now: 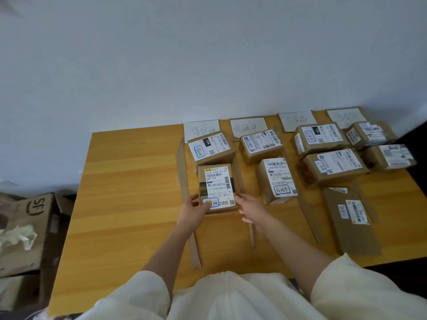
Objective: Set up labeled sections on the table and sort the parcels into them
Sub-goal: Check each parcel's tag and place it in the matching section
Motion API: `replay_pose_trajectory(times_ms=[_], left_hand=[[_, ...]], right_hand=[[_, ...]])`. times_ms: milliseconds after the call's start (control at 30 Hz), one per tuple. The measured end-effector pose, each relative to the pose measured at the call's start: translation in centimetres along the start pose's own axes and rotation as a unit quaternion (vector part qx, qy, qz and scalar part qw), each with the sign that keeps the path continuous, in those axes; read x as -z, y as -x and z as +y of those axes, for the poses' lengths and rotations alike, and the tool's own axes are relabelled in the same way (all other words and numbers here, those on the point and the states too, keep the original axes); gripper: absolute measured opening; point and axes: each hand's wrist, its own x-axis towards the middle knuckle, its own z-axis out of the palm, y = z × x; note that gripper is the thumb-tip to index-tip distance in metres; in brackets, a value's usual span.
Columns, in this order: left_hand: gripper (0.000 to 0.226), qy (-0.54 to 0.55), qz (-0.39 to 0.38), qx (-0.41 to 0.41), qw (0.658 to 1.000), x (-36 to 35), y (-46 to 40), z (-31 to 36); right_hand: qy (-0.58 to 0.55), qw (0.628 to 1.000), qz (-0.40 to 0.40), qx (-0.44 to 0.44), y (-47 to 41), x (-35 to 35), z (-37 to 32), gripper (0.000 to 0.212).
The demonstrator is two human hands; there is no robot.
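Four handwritten white label cards stand along the back of the wooden table (129, 204); the leftmost card (201, 130) heads the first section. Cardboard strips (181, 172) mark off the sections. A brown parcel (217, 181) with a long white shipping label lies in the first section, in front of another parcel (211, 147). My left hand (193, 210) grips its near left corner, thumb on the label. My right hand (250, 209) rests with relaxed fingers against its near right corner. Two parcels (276, 179) sit in the second section, and several more fill the sections to the right (332, 168).
A flat cardboard parcel (351, 220) lies near the table's front right. On the floor at left stands a large brown carton (30, 225) with crumpled pale paper (18, 236) on it. A plain white wall rises behind the table.
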Motion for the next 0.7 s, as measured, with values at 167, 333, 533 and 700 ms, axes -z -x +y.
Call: replay_pose_trajectory(times_ms=[167,333,533,700], left_hand=[[0.063,0.012,0.026,-0.002,1.000,0.3,1.0,1.1],[0.061,0.015,0.076,-0.019,0.997,0.7,2.0,3.5],[0.055,0.079,0.144,-0.121,0.979,2.3,5.1,10.4],[0.041,0.175,0.168,-0.282,0.928,4.8,12.7,17.4]], right_hand=[[-0.010,0.999,0.030,-0.001,-0.3,1.0,-0.8,0.043],[-0.037,0.997,0.064,0.017,0.3,3.0,-3.4,0.041],[-0.148,0.979,0.025,0.135,4.7,8.7,-10.4,0.021],[-0.255,0.900,-0.057,0.349,16.4,16.8,-16.9,0.019]])
